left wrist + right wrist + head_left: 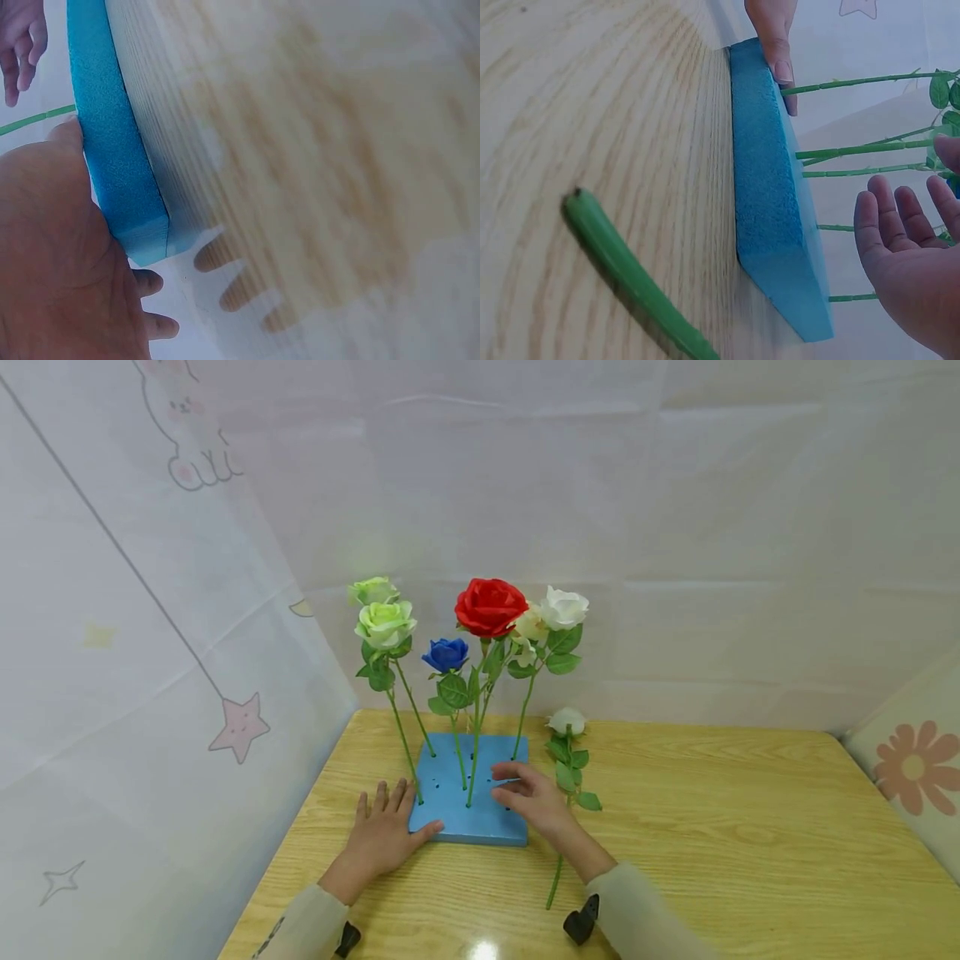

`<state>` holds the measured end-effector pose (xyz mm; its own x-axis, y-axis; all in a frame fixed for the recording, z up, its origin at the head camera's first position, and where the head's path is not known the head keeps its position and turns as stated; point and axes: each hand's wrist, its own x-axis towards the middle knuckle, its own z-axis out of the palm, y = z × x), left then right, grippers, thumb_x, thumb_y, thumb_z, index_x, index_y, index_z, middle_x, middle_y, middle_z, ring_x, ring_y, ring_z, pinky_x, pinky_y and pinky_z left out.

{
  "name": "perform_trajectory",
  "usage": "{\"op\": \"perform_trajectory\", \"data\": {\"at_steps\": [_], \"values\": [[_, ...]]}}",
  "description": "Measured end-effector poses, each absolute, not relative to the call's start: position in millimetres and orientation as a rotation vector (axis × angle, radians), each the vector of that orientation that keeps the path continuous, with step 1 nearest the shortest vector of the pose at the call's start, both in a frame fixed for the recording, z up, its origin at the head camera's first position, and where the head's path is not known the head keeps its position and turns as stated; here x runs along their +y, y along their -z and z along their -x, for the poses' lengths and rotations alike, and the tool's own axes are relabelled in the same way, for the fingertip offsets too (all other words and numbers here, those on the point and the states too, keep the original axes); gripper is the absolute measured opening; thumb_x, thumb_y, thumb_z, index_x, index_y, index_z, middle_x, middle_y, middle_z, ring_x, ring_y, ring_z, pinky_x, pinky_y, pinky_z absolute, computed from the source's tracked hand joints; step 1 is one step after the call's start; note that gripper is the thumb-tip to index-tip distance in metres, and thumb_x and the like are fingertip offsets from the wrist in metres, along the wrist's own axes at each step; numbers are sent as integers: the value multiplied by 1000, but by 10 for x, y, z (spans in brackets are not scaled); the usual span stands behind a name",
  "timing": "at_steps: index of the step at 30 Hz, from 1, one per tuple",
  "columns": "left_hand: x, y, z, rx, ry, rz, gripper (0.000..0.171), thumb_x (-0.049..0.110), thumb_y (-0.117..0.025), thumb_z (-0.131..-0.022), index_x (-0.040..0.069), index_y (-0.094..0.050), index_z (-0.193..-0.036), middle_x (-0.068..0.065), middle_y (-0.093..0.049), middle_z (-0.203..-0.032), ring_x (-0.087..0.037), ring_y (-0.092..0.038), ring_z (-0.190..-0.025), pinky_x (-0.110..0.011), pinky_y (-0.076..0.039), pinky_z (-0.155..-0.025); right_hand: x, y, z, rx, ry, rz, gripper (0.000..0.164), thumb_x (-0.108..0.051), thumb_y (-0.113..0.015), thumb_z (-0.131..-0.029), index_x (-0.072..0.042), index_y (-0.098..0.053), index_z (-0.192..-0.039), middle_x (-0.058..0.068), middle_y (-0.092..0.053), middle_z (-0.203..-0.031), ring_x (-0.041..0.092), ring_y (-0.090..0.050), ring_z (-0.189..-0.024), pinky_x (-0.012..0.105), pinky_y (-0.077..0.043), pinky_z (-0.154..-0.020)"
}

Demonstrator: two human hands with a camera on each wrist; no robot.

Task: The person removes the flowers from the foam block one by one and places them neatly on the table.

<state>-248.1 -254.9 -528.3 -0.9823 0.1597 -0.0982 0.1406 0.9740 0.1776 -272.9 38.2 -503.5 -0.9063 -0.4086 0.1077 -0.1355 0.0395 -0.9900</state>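
A blue foam block (487,823) lies flat on the table with several artificial roses upright in it. My left hand (384,835) rests at the block's front left corner, fingers spread and thumb on its top edge. Over the right half of the block is my right hand (534,800), its fingers loosely bent with nothing between them. A red rose (491,607) stands tallest, near a blue rose (446,655) and a cream one (531,625). To the left are two pale green roses (386,627); at the back right stands a white rose (564,608).
Another white rose (567,721) lies on the table right of the block, its stem (630,270) passing beneath my right forearm in the head view. Pale printed cloth (480,485) hangs behind and at the sides of the wooden table (720,827).
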Motion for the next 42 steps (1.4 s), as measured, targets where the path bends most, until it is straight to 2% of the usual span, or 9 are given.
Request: {"op": "perform_trajectory", "data": {"at_steps": [5, 10, 15, 22, 32, 42], "values": [[-2554, 5285, 2476, 3019, -288, -243, 102, 80, -37, -93, 7, -21, -163, -19, -22, -166, -50, -11, -152, -71, -2, -117, 323, 5046, 2733, 2055, 2002, 546, 45, -21, -70, -99, -6, -57, -139, 23, -55, -139, 29, -60, -122, 34, -54, -92], [-2558, 5306, 2485, 3016, -275, -242, 103, 82, -34, -93, 8, -20, -163, -18, -21, -167, -49, -10, -153, -71, -2, -118, 275, 5074, 2744, 2075, 1993, 544, 48, -23, -71, -98, -4, -56, -140, 19, -56, -139, 28, -60, -121, 34, -54, -95], [-2560, 5317, 2491, 3013, -261, -237, 105, 84, -31, -91, 9, -19, -163, -17, -21, -167, -48, -8, -153, -70, -2, -118, 223, 5095, 2750, 2092, 1987, 579, 50, -25, -69, -99, -2, -54, -142, 22, -54, -141, 30, -60, -122, 36, -53, -97], [-2554, 5319, 2498, 2997, -269, -227, 104, 84, -32, -92, 9, -17, -164, -17, -18, -168, -48, -7, -153, -70, 0, -118, 152, 5112, 2758, 2096, 1992, 571, 44, -25, -70, -98, -10, -59, -138, 15, -58, -139, 29, -59, -124, 38, -53, -97], [-2546, 5281, 2483, 2987, -271, -218, 104, 83, -32, -92, 9, -16, -164, -18, -18, -168, -47, -7, -154, -70, 0, -118, 64, 5155, 2794, 2102, 2016, 554, 43, -22, -71, -98, -7, -60, -136, 13, -60, -135, 31, -60, -121, 35, -54, -94], [-2537, 5263, 2486, 2988, -268, -222, 105, 84, -30, -92, 9, -17, -164, -18, -19, -168, -47, -7, -153, -70, 0, -118, 6, 5154, 2803, 2116, 2023, 527, 42, -22, -72, -97, -6, -62, -134, 13, -63, -131, 31, -61, -120, 39, -54, -95]]}}
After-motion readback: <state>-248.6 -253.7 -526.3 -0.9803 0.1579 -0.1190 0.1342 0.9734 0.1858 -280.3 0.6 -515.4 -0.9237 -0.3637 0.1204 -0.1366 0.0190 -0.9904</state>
